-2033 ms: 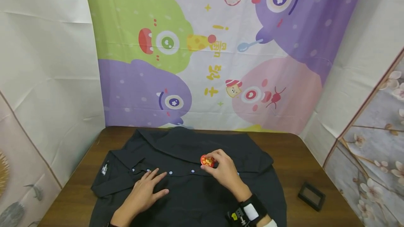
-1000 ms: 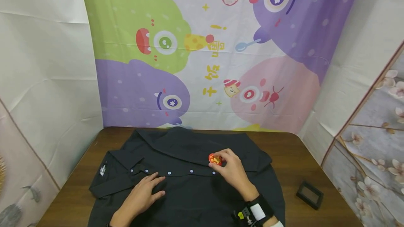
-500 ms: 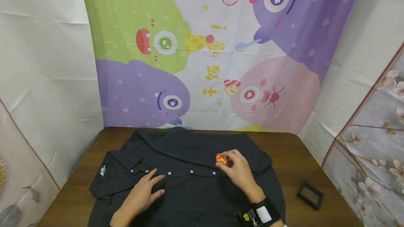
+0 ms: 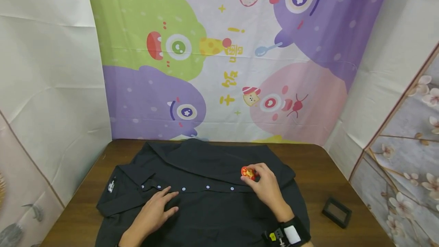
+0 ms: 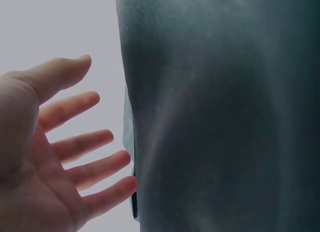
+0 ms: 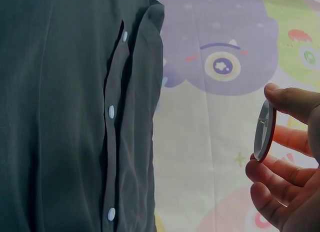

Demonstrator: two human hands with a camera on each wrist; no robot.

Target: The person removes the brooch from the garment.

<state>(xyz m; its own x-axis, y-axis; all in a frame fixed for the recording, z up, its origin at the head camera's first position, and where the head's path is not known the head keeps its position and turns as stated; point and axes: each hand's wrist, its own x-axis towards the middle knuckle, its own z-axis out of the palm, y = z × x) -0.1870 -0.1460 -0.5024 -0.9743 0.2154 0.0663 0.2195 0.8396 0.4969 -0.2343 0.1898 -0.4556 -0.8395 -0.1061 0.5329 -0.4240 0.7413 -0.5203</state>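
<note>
A dark button-up shirt [image 4: 202,216] is spread over the table, its row of pale buttons [image 4: 207,187] running across it. My left hand [image 4: 154,210] is at the left of the shirt front, fingers spread and fairly straight, fingertips near the button row; it holds nothing. Between thumb and fingers, my right hand [image 4: 267,188] pinches a round red-and-gold pin badge [image 4: 247,173] above the right part of the shirt, close to the folded-over cloth. In the right wrist view the badge [image 6: 259,134] is tilted nearly edge-on, showing its grey back.
On the brown wooden table [image 4: 315,170], right of the shirt, lies a small black box with a window [image 4: 337,212]. A cartoon-printed cloth [image 4: 233,125] hangs behind the table's far edge. A white label [image 4: 111,186] shows at the shirt's left.
My right hand, still pinching the badge, has moved steadily to the right over the shirt, uncovering a button. The left hand has stayed almost in place.
</note>
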